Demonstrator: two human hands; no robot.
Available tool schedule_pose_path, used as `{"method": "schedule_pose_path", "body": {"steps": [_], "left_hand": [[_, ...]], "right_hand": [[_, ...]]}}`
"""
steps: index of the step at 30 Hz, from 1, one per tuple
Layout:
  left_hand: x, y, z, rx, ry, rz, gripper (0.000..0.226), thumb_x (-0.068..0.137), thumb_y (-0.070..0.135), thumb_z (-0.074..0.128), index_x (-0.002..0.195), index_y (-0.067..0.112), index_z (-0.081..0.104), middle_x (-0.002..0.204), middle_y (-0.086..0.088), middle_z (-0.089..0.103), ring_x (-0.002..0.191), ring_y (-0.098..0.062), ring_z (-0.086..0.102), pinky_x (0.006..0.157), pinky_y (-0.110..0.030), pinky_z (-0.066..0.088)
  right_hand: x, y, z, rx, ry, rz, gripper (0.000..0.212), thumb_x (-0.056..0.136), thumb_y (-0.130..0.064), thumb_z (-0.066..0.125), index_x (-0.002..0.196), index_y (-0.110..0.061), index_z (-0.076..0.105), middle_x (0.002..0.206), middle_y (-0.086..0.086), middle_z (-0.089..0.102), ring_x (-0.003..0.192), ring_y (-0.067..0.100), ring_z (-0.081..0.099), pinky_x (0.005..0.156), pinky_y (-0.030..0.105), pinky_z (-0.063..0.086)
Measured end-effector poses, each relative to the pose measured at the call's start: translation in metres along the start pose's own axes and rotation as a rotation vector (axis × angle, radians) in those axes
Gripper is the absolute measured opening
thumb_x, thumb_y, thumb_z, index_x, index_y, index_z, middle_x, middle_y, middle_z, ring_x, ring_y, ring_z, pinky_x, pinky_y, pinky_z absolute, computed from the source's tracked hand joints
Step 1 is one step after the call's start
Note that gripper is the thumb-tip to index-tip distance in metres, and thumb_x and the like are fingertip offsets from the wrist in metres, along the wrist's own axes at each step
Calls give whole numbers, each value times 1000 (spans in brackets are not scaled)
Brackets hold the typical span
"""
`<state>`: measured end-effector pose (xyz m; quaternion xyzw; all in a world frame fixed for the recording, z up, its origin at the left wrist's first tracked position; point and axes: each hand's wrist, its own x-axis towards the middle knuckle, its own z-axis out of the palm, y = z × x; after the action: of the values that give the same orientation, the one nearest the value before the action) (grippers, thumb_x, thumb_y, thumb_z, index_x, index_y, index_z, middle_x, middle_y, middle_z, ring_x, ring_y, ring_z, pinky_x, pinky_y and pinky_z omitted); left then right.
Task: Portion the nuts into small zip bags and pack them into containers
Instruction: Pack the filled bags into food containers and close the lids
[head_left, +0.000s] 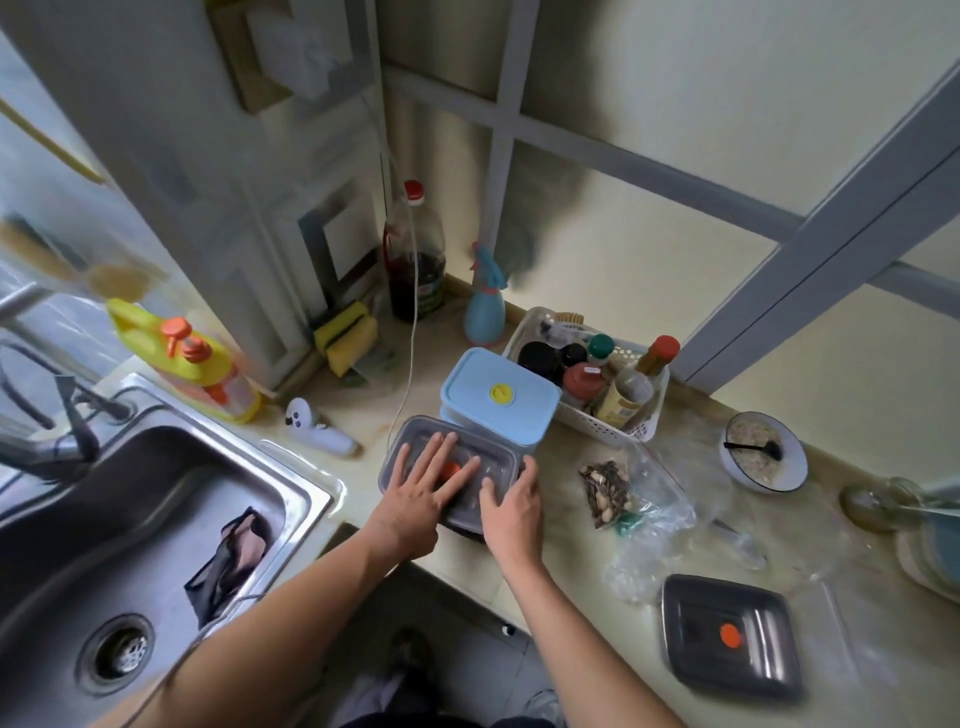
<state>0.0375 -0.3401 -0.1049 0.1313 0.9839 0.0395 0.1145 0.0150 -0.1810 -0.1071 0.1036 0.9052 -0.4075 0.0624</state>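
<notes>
A grey translucent container (410, 436) with an orange valve in its lid stands on the counter in front of a blue-lidded container (498, 397). My left hand (423, 480) lies flat on the grey lid with straight fingers. My right hand (511, 506) rests on the lid's right near edge, thumb at the side. A clear zip bag of nuts (608, 493) lies to the right among crumpled clear plastic bags (654, 540). A second grey lid or container (730, 636) with an orange valve sits near the counter's front edge at right.
A steel sink (130, 519) is at left, with a yellow soap bottle (192, 358) and a white controller (319, 428) by it. A white basket of bottles (587, 364), a blue spray bottle (485, 301), a dark bottle (415, 260) and a bowl with a spoon (763, 452) stand further back.
</notes>
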Motion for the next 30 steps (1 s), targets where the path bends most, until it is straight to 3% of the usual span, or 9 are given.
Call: {"method": "schedule_pose_path", "body": {"steps": [5, 7, 10, 12, 16, 20, 24, 26, 30], "left_hand": [[11, -16, 7, 23, 58, 67, 118, 70, 7, 64, 159, 36, -8, 167, -10, -15, 154, -30, -15, 122, -61, 5], [9, -14, 10, 1, 108, 66, 114, 70, 6, 66, 160, 35, 3, 168, -12, -5, 155, -31, -5, 122, -61, 11], [3, -2, 13, -56, 196, -20, 113, 58, 2, 64, 160, 27, 20, 165, -20, 12, 154, -38, 7, 119, -64, 14], [-3, 14, 18, -110, 312, -33, 99, 56, 3, 56, 152, 14, 33, 158, -24, 26, 148, -43, 24, 118, -63, 18], [-16, 60, 38, -136, 577, 213, 55, 69, 8, 43, 124, 10, 49, 136, -21, 44, 126, -37, 44, 115, -48, 20], [-12, 121, 38, -196, 376, 359, 48, 65, 15, 45, 113, 18, 53, 126, -13, 51, 113, -31, 49, 99, -40, 32], [5, 190, 34, -260, 4, 429, 57, 67, 17, 45, 123, 20, 52, 132, -6, 50, 119, -28, 50, 94, -36, 40], [10, 226, 36, -243, -143, 410, 66, 77, 19, 49, 142, 18, 43, 147, -7, 40, 134, -28, 39, 105, -39, 38], [23, 290, 41, -272, -259, 205, 91, 86, 39, 57, 160, 16, 8, 161, -12, 14, 146, -33, 21, 117, -45, 30]], "right_hand": [[7, 25, -19, 6, -37, -21, 53, 93, -42, 69, 130, -8, 51, 124, 11, 63, 108, 28, 61, 92, 37, 50], [7, 40, -33, 12, 62, -36, 38, 95, -34, 68, 120, -7, 58, 115, 10, 64, 96, 22, 61, 89, 33, 48], [12, 70, -62, -61, 300, -7, 16, 93, -13, 69, 106, -5, 64, 102, 13, 63, 95, 32, 60, 85, 37, 45], [16, 100, -84, -141, 445, 39, 20, 83, -1, 71, 102, -5, 66, 101, 16, 62, 98, 38, 59, 88, 42, 46], [7, 159, -138, -216, 524, 278, 30, 78, 2, 68, 108, 1, 65, 119, 25, 55, 113, 43, 49, 98, 47, 37], [-13, 212, -182, -425, 413, 527, 69, 81, -42, 78, 137, -9, 54, 155, 17, 32, 140, 37, 30, 110, 57, 33], [-20, 242, -216, -356, 270, 587, 109, 70, -74, 73, 154, -22, 27, 161, 17, 22, 148, 36, 22, 118, 57, 23], [-20, 245, -224, -300, 214, 611, 109, 71, -74, 72, 155, -24, 24, 155, 20, 33, 142, 40, 32, 115, 57, 27], [-22, 237, -227, -234, 223, 535, 79, 79, -55, 77, 140, -20, 41, 138, 20, 50, 131, 41, 44, 102, 53, 41]]}}
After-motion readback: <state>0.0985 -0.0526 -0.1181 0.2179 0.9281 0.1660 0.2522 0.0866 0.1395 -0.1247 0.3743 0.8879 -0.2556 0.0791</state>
